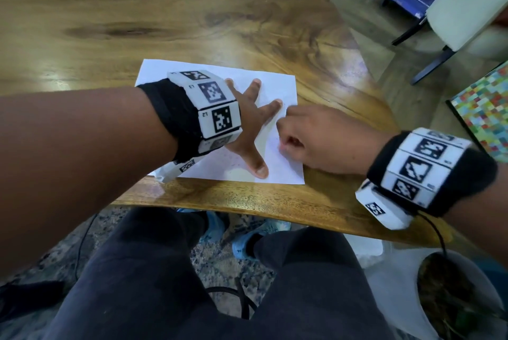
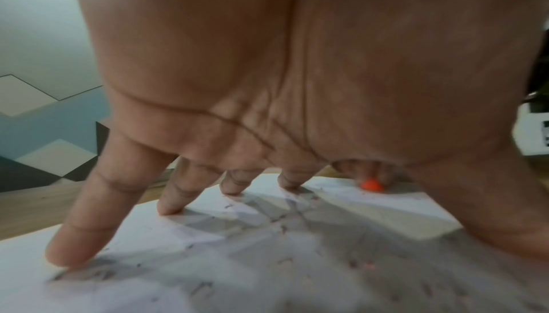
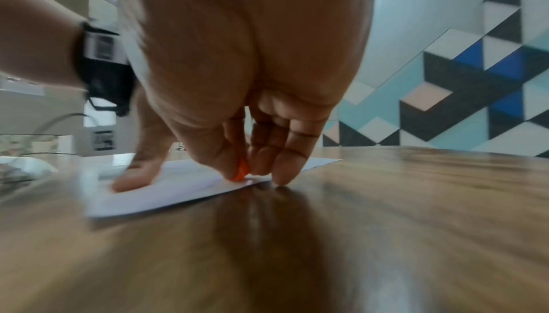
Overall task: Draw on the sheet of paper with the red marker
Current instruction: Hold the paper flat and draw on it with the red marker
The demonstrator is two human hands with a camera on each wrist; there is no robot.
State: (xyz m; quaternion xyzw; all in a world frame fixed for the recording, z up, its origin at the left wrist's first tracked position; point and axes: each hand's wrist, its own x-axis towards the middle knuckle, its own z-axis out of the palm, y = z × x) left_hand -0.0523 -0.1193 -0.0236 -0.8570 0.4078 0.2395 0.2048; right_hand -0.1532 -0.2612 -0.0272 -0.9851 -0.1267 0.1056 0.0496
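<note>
A white sheet of paper [image 1: 242, 75] lies near the front edge of the wooden table [image 1: 165, 9]. My left hand [image 1: 247, 122] lies spread on it, straight fingertips [image 2: 68, 257] pressing the paper [image 2: 267, 271] down. My right hand [image 1: 310, 136] sits at the sheet's right edge with its fingers curled round the red marker. In the head view the marker is hidden by the hand. Only its orange-red end [image 3: 240, 172] shows in the right wrist view, down at the paper [image 3: 178, 191], and again past my left palm as a red tip [image 2: 371, 185]. Faint marks cover the sheet.
The table's front edge [image 1: 247, 202] runs just below the sheet, with my legs beneath it. A white chair [image 1: 467, 9] and a colourful mat [image 1: 483, 108] are off the table's right side. A plant pot [image 1: 453, 293] stands at lower right on the floor.
</note>
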